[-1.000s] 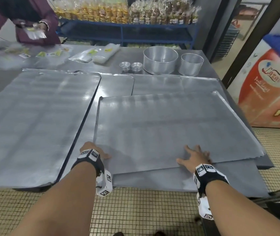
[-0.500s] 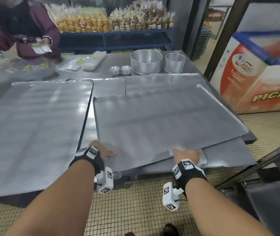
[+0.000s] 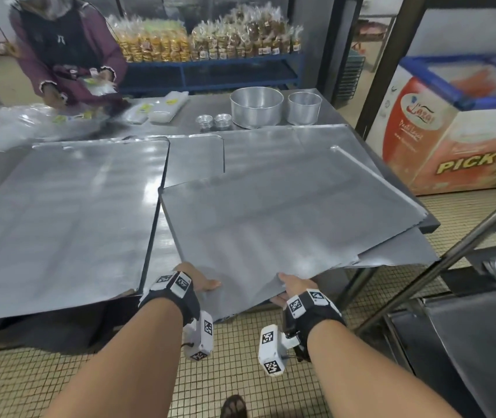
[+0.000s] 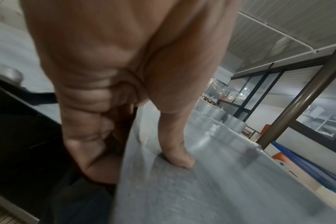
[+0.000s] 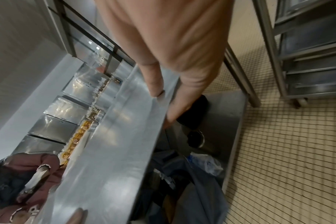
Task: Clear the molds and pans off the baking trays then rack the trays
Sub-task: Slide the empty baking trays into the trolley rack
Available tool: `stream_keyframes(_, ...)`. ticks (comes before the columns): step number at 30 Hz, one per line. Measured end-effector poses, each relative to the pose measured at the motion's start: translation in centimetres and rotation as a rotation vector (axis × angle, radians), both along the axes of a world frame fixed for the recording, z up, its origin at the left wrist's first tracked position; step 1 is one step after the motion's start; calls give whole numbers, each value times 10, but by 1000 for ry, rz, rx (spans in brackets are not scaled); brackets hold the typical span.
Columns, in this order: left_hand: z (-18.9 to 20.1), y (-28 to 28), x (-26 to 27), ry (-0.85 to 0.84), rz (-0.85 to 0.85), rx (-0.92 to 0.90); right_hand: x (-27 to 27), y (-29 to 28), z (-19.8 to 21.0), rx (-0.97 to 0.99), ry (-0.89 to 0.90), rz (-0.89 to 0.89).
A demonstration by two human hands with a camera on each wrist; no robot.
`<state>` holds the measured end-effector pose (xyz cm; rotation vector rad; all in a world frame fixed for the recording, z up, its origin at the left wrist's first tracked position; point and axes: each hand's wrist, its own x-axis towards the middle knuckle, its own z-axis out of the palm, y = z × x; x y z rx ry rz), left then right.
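A flat grey baking tray point(image 3: 270, 224) lies askew on top of other trays on the steel table, its near edge pulled out past the table's front. My left hand point(image 3: 203, 283) grips that near edge, thumb point(image 4: 179, 157) on top and fingers curled beneath. My right hand point(image 3: 290, 289) grips the same edge further right, thumb point(image 5: 155, 89) above and fingers under. Another large tray point(image 3: 59, 221) lies to the left. Two round pans point(image 3: 255, 107) and two small fluted molds point(image 3: 213, 121) stand on the bare table behind the trays.
A metal tray rack point(image 3: 467, 297) stands at my right, with trays on its runners point(image 5: 313, 60). A person in a maroon top point(image 3: 65, 55) handles plastic bags at the table's far left. A freezer chest point(image 3: 458, 122) stands at far right, and bagged goods fill a blue shelf behind.
Both hands went from lying on the tray's near edge to gripping it. The tray has slid toward me and turned, its near edge now hanging past the table front.
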<state>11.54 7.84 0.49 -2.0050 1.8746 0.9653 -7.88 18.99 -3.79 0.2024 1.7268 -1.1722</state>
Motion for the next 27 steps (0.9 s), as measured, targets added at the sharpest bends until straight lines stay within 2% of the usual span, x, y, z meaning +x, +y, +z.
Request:
stream_keyframes(5, -13, 33, 2, 64, 56, 95, 1, 28, 2, 19, 63, 27)
stream_keyframes(10, -21, 59, 8, 123, 172, 176, -10, 63, 8, 68, 172, 140)
stream_keyframes(12, -15, 63, 12, 23, 139, 107, -15, 80, 3, 98, 207, 170)
stream_keyframes(16, 0, 64, 9, -192, 121, -186, -36, 106, -2, 146, 259, 201)
stream_keyframes(17, 5, 65, 6, -223, 134, -212, -48, 110, -14, 144, 288, 205)
stream_keyframes(19, 9, 63, -2, -227, 154, -265, -84, 114, -63, 170, 331, 226)
stream_keyframes(20, 9, 60, -7, -234, 122, -271, -90, 119, -66, 201, 338, 244)
stream_keyframes(21, 8, 55, -10, -243, 84, -271, -95, 125, -63, 227, 347, 218)
stream_keyframes(25, 6, 34, -28, -219, 17, -254, -79, 149, 6, 360, 412, 211)
stream_keyframes(27, 8, 27, -36, -190, -32, -241, -77, 158, 20, 388, 419, 197)
